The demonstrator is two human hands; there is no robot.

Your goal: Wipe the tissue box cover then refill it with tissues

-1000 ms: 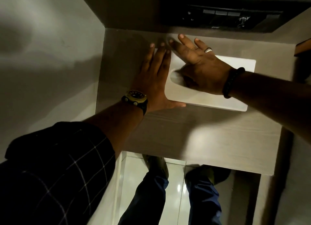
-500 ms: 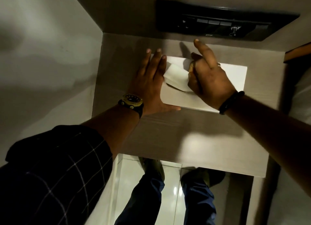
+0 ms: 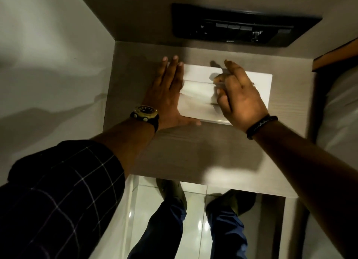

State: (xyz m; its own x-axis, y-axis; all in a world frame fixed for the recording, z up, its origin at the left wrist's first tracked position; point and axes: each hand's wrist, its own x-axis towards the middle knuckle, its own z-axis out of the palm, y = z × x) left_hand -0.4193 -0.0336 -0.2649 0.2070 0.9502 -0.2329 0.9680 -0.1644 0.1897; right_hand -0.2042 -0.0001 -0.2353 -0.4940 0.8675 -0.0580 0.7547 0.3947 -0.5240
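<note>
A white tissue box cover (image 3: 257,84) lies flat on the pale wooden shelf (image 3: 193,152). A white tissue (image 3: 197,90) sticks out of its slot and lies folded across the cover's left half. My left hand (image 3: 166,92), with a watch on the wrist, presses flat against the cover's left end, fingers straight. My right hand (image 3: 240,96) hovers over the middle of the cover, fingers curled at the tissue's right edge; whether they pinch it is hidden by shadow and blur.
A black switch panel (image 3: 242,24) is set in the wall behind the shelf. A grey wall (image 3: 48,65) closes the left side. A wooden edge (image 3: 337,53) and white fabric (image 3: 341,111) lie at the right. My legs stand on glossy floor tiles (image 3: 193,220) below.
My right hand went from lying flat on the cover to pulling a tissue up from the slot; the tissue now lies spread across the left half. My left hand stayed pressed in place.
</note>
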